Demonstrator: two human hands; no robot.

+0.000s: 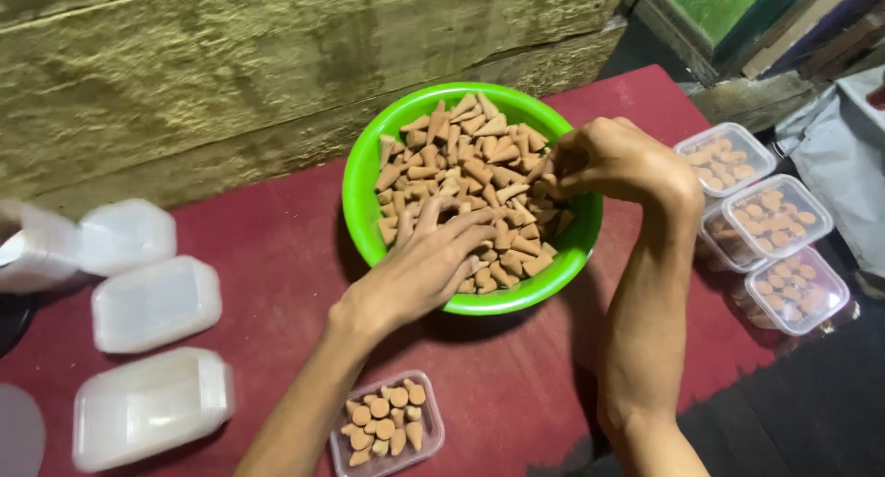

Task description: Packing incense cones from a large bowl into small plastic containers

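Cones (470, 164) fill the green bowl (359, 196). The left hand (419, 270) is laid flat over them, fingers spread. The right hand (613, 159) is curled; whatever is pinched is hidden. The small box (387, 426) is cropped below.

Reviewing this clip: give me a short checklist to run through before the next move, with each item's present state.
1. Green bowl holds plenty of cones: ok.
2. Left hand is in the bowl, on the cones: ok.
3. Right hand pinches cones at the bowl's far rim: ok; number held: cannot tell.
4. Small open container by the left forearm has room: ok, partly filled.
5. Empty lidded containers ready at left: ok.
6. Filled containers at right are closed: ok.
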